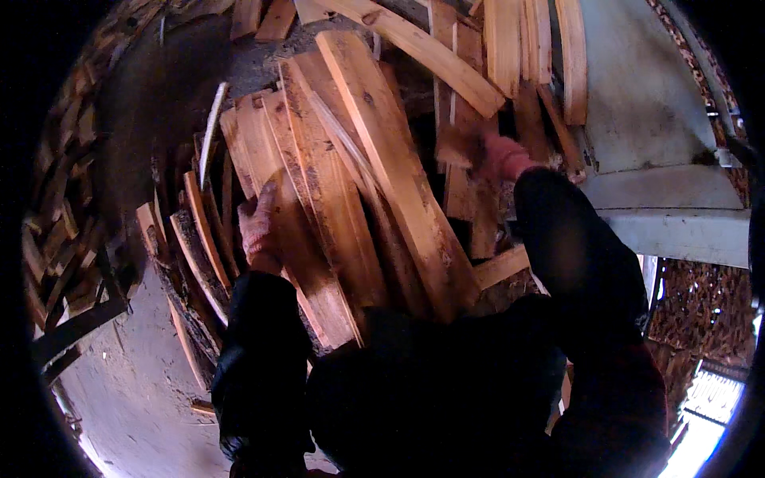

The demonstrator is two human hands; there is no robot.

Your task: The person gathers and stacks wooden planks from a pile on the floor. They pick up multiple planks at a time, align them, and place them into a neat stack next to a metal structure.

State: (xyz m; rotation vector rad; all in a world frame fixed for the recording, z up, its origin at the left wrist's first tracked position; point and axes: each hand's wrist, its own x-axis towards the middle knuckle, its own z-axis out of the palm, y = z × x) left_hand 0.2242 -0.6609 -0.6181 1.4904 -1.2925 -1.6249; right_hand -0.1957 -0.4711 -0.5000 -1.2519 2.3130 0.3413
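A stack of rough wooden planks [396, 159] lies in front of me, their lengths slanting toward my body. My left hand [261, 227], in a pinkish glove, rests on a plank [307, 263] at the stack's left side, its fingers stretched along the wood. Farther right, my right hand [504, 157], gloved alike, reaches to a short board [458, 143] among the wood. Motion blur smears its fingers, so its grip does not show clearly.
Bark-edged slabs [187, 279] stand left of the stack. A curved plank [422, 52] crosses the far side, near several upright boards [502, 48]. Pale metal sheeting [669, 231] borders the right. More scrap wood [60, 239] is heaped at far left.
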